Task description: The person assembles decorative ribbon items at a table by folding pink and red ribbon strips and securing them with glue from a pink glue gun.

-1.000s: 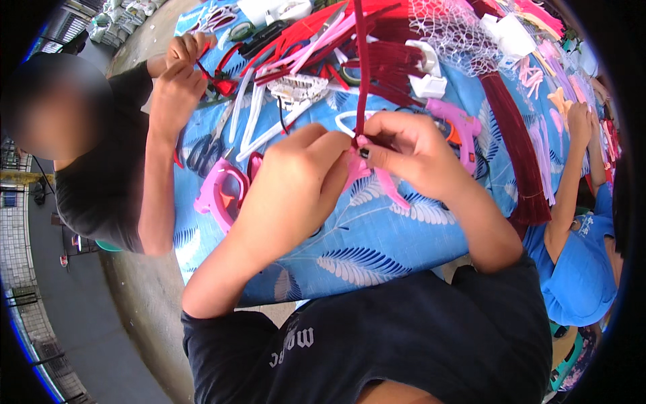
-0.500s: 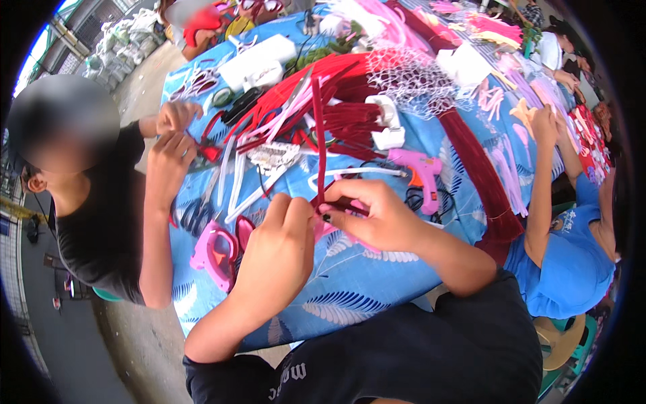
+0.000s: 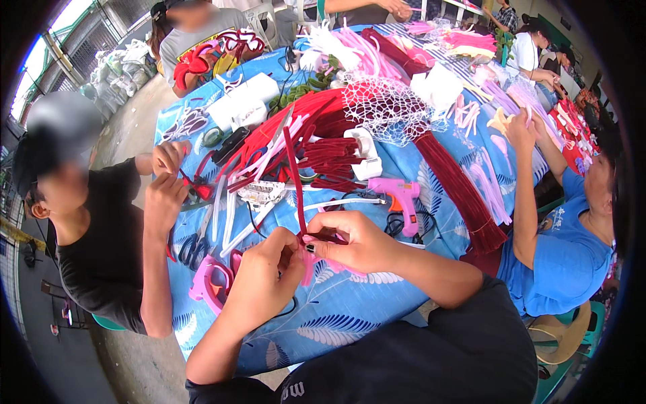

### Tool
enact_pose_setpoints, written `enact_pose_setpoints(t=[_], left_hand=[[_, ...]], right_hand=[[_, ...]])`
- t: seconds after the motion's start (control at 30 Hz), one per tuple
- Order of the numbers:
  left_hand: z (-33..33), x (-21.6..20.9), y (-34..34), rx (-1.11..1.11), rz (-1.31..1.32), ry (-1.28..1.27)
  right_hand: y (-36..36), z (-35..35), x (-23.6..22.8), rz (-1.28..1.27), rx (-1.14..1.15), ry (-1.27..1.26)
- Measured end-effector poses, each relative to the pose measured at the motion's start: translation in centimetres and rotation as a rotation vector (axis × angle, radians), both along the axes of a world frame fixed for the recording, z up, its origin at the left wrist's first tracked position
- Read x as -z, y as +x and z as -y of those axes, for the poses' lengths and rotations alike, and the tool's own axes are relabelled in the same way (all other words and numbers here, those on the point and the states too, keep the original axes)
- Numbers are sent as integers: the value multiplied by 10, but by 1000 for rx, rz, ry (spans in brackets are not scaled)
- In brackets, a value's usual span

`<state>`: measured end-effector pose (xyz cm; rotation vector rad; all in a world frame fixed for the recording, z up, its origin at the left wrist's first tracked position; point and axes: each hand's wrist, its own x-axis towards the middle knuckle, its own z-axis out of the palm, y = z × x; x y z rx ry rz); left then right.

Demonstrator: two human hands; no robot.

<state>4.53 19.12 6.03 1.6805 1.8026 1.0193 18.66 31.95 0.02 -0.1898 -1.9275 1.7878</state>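
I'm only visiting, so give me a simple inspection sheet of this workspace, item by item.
Surface: blue leaf-print cloth, heavily covered beyond the hands.
Job's things: dark red strip pointing up; pink piece below it.
Clutter: left glue gun, right glue gun, scissors, dark red bundle, white netting.
Hands: left hand and right hand pinch around the strip's lower end; exact grips partly hidden.
Cables: black cord beside the right glue gun.
Surroundings: person in black at left, person in blue at right.

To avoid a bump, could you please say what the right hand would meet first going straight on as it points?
The right hand would probably meet the left hand first, though exact depth is unclear.
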Motion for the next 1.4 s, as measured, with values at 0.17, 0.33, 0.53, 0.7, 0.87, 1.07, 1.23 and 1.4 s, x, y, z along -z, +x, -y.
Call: enact_pose_setpoints(t=[0.17,0.33,0.53,0.7,0.87,1.07,1.23,1.4], left_hand=[[0,-2,-10,54,165,-164],[-2,2,-16,92,151,-54],[-4,5,-20,65,180,-93],[-2,2,-19,80,119,-85],[-4,6,-14,56,274,-77],[-4,13,-14,29,223,-31],[-5,12,-14,-13,243,-35],[-6,2,-24,25,-23,99]], right_hand=[[1,0,0,32,-62,-139],[0,-3,-5,20,-119,-300],[0,-7,-2,-21,-100,-347],[-2,-7,0,0,-71,-290],[-1,-9,2,-71,-63,-326],[-1,-5,3,-81,15,-132],[-1,-5,2,-43,70,-22],[1,-7,-3,41,-84,-207]])
